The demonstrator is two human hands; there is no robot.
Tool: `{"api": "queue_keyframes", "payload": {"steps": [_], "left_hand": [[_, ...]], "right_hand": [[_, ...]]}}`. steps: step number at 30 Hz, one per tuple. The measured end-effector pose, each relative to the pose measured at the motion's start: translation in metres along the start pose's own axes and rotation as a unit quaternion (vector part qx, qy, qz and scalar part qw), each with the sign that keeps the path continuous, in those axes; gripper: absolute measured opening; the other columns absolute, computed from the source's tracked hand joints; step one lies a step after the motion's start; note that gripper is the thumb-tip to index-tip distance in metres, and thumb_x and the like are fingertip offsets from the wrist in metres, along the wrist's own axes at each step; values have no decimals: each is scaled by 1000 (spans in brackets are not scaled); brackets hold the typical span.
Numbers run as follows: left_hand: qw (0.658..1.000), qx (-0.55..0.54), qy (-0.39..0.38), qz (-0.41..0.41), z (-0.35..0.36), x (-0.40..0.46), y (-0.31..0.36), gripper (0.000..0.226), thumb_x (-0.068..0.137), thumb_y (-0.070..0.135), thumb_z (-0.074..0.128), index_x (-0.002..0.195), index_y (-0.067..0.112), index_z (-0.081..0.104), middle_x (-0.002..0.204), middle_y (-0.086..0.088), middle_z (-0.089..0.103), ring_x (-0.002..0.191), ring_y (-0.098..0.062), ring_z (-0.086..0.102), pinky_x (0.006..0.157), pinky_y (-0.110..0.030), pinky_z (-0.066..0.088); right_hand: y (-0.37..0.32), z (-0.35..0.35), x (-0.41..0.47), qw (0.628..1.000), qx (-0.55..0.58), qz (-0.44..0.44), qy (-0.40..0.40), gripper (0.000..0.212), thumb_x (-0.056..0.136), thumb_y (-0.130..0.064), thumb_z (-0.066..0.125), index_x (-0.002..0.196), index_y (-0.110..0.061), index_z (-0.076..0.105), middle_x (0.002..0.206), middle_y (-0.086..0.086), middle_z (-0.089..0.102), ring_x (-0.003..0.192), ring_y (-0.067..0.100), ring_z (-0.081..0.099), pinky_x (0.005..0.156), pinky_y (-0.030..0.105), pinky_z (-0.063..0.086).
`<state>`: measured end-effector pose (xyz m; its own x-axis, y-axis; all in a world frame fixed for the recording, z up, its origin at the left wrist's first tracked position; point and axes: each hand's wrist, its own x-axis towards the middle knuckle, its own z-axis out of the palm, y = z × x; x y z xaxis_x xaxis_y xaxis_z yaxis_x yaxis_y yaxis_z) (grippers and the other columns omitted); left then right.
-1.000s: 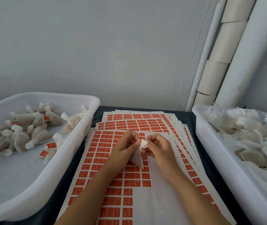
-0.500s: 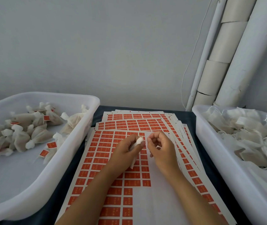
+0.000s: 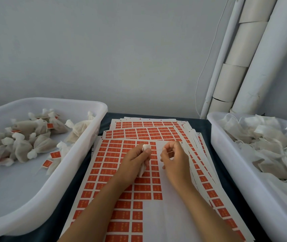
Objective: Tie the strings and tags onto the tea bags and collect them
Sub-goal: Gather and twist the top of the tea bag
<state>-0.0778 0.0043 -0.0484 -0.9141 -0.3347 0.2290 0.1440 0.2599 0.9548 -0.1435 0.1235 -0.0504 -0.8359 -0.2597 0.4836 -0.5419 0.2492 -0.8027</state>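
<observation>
Left hand (image 3: 135,159) is seen curled round a white tea bag (image 3: 143,167), whose gathered top is pinched at the fingertips while its body hangs below the palm, over the tag sheets (image 3: 121,172). Beside it, apart, the right hand (image 3: 173,158) is held with fingers curled and thumb and forefinger pinched; whether a string is caught there cannot be told. Pale marks are printed on the orange tags, but they cannot be read. Tied bags (image 3: 24,142) with orange tags are heaped at the far end of the left tub (image 3: 55,186); its near floor is bare. Untied bags (image 3: 268,147) are piled in the right tub (image 3: 240,179). Narrow strips of dark table (image 3: 203,124) are left between sheets and tubs.
</observation>
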Motion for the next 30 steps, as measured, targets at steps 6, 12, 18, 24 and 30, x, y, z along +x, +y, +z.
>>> {"api": "queue_keyframes", "payload": {"steps": [6, 12, 18, 24, 30], "left_hand": [[999, 19, 0, 27, 1, 1, -2, 32, 99, 26, 41, 71, 19, 55, 60, 7, 56, 53, -1, 52, 55, -8, 44], [999, 19, 0, 45, 2, 1, -1, 31, 99, 25, 40, 74, 24, 59, 60, 15, 59, 58, 0, 55, 59, -7, 46], [998, 39, -7, 39, 3, 2, -2, 28, 98, 29, 42, 82, 20, 63, 73, 5, 65, 66, -10, 58, 64, -11, 48], [995, 78, -24, 59, 5, 2, 0, 32, 99, 26, 40, 78, 16, 62, 64, 4, 58, 58, -5, 52, 60, -14, 45], [993, 81, -20, 78, 6, 2, 3, 34, 99, 26, 40, 69, 23, 56, 57, 13, 55, 52, -1, 52, 56, -11, 43]], "right_hand": [[-3, -3, -1, 991, -48, -87, -92, 20, 93, -28, 52, 113, -30, 50, 109, -21, 53, 96, -4, 53, 79, 6, 44], [-2, -6, -3, 975, -132, -139, -110, 19, 89, -31, 57, 106, -25, 60, 106, -11, 65, 83, -2, 55, 77, 4, 41], [-6, -9, -2, 972, -147, -154, -104, 3, 87, -27, 61, 87, -27, 58, 85, -15, 63, 65, -3, 55, 66, 1, 41], [-8, -4, -3, 976, -159, -134, -57, 18, 85, -24, 65, 74, -26, 50, 68, -18, 52, 55, 5, 54, 56, 2, 37], [-9, -2, -4, 982, -145, -117, -15, 25, 83, -23, 66, 69, -27, 46, 63, -18, 49, 54, 7, 53, 52, 5, 36]]}}
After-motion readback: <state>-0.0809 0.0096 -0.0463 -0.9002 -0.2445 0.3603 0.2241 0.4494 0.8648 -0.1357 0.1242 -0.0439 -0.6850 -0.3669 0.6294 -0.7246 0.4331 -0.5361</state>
